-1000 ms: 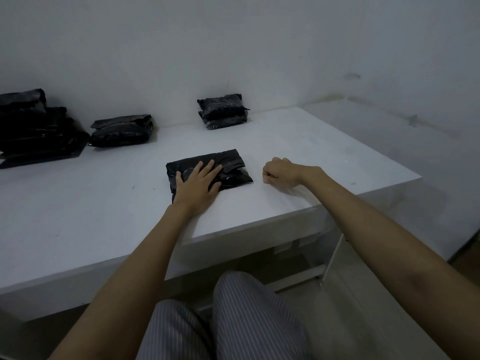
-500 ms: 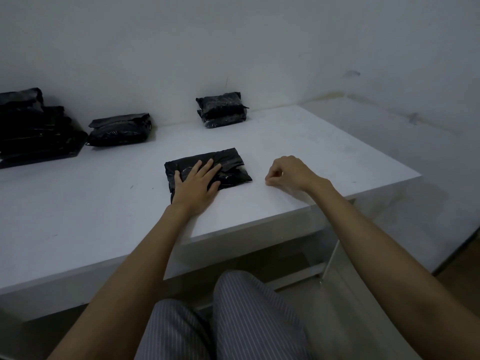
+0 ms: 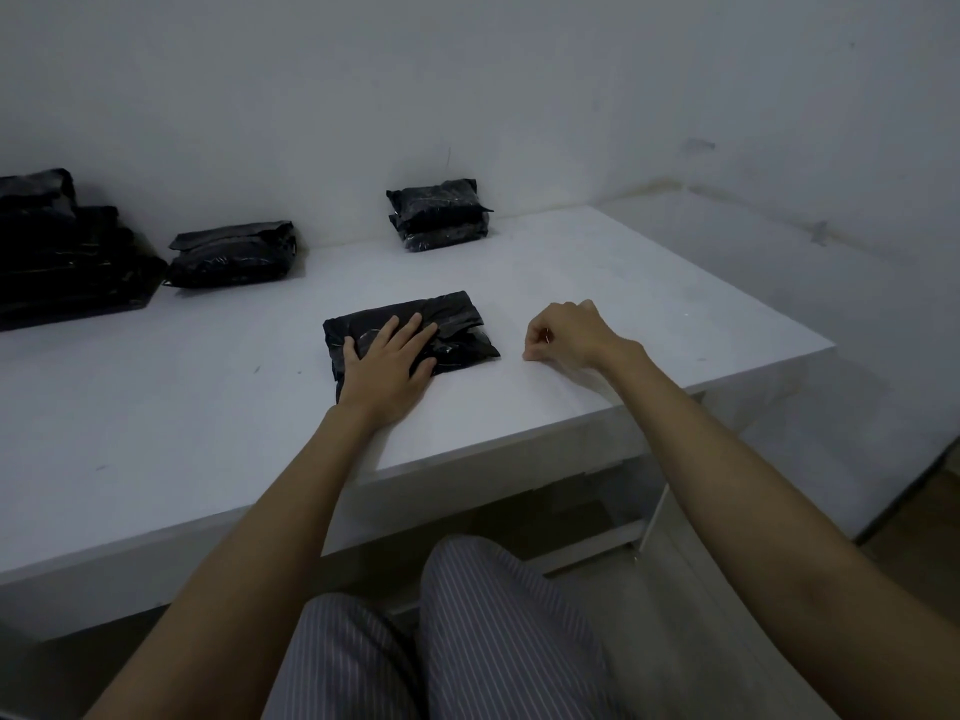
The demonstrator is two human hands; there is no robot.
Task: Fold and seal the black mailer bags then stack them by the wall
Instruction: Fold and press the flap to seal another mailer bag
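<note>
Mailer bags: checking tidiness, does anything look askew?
Slightly. The bag under the left hand lies skewed to the table edge, its folded flap bunched unevenly. Nothing spilled.

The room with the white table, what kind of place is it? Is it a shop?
Probably a small packing room, not a shop. Black mailer bags are stacked by the bare white wall, and one folded bag lies on the plain white table.

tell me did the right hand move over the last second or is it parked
Yes. The right hand rolled from a knuckles-up fist to fingertips touching the table, staying about as far right of the folded mailer bag under the left hand.
</note>
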